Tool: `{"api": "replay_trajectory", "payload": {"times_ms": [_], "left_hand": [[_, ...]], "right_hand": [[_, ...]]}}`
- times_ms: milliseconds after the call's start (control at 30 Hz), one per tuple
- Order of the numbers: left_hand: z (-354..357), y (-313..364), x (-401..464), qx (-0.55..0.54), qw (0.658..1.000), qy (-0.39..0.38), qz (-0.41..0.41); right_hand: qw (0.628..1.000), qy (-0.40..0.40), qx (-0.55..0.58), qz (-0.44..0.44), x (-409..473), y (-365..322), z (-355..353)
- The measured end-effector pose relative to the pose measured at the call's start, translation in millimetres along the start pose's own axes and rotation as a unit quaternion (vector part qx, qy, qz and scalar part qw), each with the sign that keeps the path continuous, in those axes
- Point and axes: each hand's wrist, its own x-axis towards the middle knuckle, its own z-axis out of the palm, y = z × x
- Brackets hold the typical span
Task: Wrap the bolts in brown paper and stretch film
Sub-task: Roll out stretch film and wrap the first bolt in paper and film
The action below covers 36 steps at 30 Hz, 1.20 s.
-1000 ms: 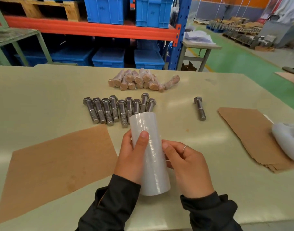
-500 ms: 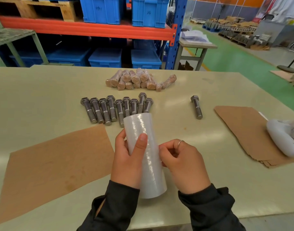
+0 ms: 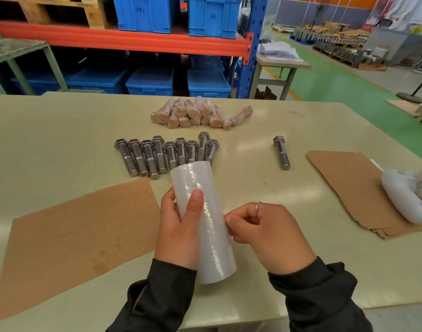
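Note:
My left hand [image 3: 178, 228] grips a white roll of stretch film [image 3: 205, 221], held lengthwise above the table's near edge. My right hand [image 3: 265, 233] has curled fingers that pinch at the roll's right side. A row of several bare steel bolts [image 3: 162, 154] lies just beyond the roll. One bolt [image 3: 281, 152] lies alone to the right. A sheet of brown paper [image 3: 73, 236] lies flat at the left. Several wrapped bolts [image 3: 200, 113] are piled farther back.
A stack of brown paper sheets [image 3: 356, 188] lies at the right with a second white film roll [image 3: 404, 200] on it. The beige table [image 3: 61, 140] ends near my sleeves. Blue crates [image 3: 150, 80] and racking stand behind it.
My right hand's fingers have curled from lying flat on the roll to pinching at its side. The roll stays in my left hand, nearly unmoved.

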Motion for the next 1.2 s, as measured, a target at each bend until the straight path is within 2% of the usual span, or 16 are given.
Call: {"api": "replay_trajectory", "payload": {"times_ms": [133,267,400,500,600,700,800,967,1000,1033,1100,1133,1200], "left_hand": [[1,0,-3,0.0,1.0,0.0,-0.002],[-5,0,-5,-0.026,0.999,-0.009,-0.046],[-12,-2,-9,-0.08,0.99,-0.03,-0.113],[-14,-3,-11,-0.107,0.982,-0.038,-0.151],[-13,-2,-13,-0.125,0.978,-0.046,-0.163],[-11,-6,-13,-0.127,0.978,-0.035,-0.164],[-10,-7,-15,-0.162,0.971,-0.03,-0.175],[-12,-2,-24,-0.283,0.923,-0.117,-0.235],[-10,3,-25,-0.309,0.909,-0.162,-0.228],[-10,9,-29,-0.322,0.914,-0.154,-0.196],[-9,12,-33,-0.342,0.904,-0.191,-0.174],[-11,4,-23,-0.36,0.878,-0.227,-0.218],[-10,0,-26,-0.351,0.889,-0.2,-0.217]], "right_hand": [[0.997,0.016,-0.072,-0.005,2,-2,2],[0.998,0.012,-0.061,0.018,4,1,2],[0.995,-0.021,0.06,0.081,7,3,-2],[0.967,-0.055,0.199,0.148,5,3,0],[0.957,-0.035,0.24,0.16,0,4,6],[0.979,-0.025,0.176,0.099,-5,6,14],[0.995,0.044,0.088,0.012,-7,7,23],[0.984,0.12,0.104,-0.082,-6,-1,18],[0.982,0.121,0.108,-0.097,-7,-5,16],[0.981,0.116,0.116,-0.106,-7,-8,15],[0.98,0.085,0.135,-0.116,-8,-15,12],[0.98,0.078,0.129,-0.129,-7,-19,11],[0.977,0.084,0.097,-0.167,-5,-23,8]]}}
